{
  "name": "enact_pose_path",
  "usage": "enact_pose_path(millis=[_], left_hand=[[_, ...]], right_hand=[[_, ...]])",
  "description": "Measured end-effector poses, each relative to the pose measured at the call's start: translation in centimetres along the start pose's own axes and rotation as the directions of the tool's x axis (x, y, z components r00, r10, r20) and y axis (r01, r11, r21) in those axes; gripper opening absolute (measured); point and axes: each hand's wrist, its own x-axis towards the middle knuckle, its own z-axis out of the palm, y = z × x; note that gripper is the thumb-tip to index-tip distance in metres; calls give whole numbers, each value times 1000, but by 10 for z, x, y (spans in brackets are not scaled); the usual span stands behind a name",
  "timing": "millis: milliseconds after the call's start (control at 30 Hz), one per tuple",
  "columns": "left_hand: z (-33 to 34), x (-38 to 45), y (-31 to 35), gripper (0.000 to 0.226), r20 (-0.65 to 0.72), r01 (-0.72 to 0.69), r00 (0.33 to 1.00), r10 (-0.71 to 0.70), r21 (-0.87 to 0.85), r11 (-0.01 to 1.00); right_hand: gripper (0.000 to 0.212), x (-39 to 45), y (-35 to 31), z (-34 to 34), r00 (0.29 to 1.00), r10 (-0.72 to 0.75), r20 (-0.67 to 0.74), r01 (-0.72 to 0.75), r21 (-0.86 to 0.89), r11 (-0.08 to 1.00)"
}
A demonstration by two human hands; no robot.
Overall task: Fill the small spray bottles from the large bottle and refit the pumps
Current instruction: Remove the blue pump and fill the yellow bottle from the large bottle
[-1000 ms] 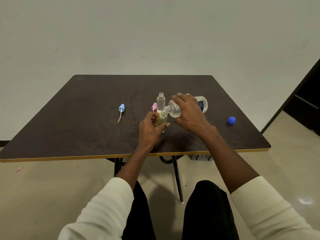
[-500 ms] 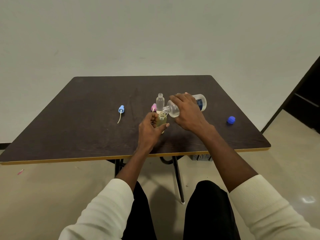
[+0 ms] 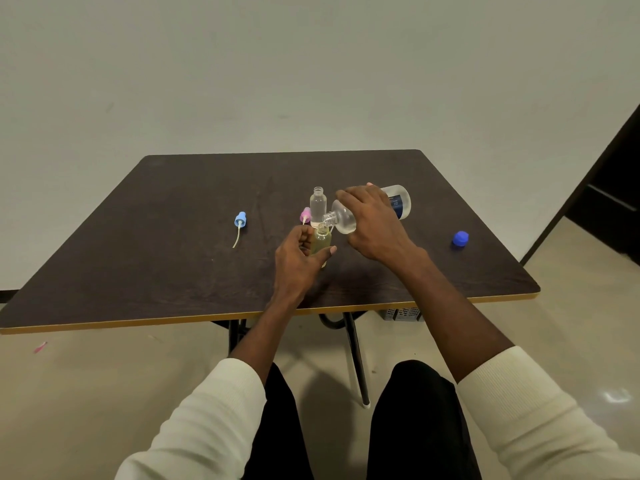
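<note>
My right hand (image 3: 374,223) grips the large clear bottle (image 3: 398,202), tipped on its side with its open neck just above the mouth of a small yellowish bottle (image 3: 321,241). My left hand (image 3: 299,259) holds that small bottle upright on the dark table (image 3: 173,265). A second small clear bottle (image 3: 318,206) stands open just behind it. A pink pump (image 3: 305,215) lies beside that bottle, partly hidden. A blue pump (image 3: 239,221) with its white tube lies to the left.
The large bottle's blue cap (image 3: 460,238) lies at the right of the table. The table's front edge (image 3: 138,322) runs near my knees. A dark doorway (image 3: 609,202) is at the far right.
The large bottle and my right hand have shifted slightly; the neck stays over the small bottle's mouth. My left hand keeps its hold.
</note>
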Motion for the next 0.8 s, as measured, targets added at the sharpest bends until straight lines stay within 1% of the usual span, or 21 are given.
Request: enact_pose_path(millis=[800], left_hand=[[-1,1,-1,41,-13,3,1000,-3,22,1000]], right_hand=[[70,2,-1,-2,1000,-14,14,14,0,1000]])
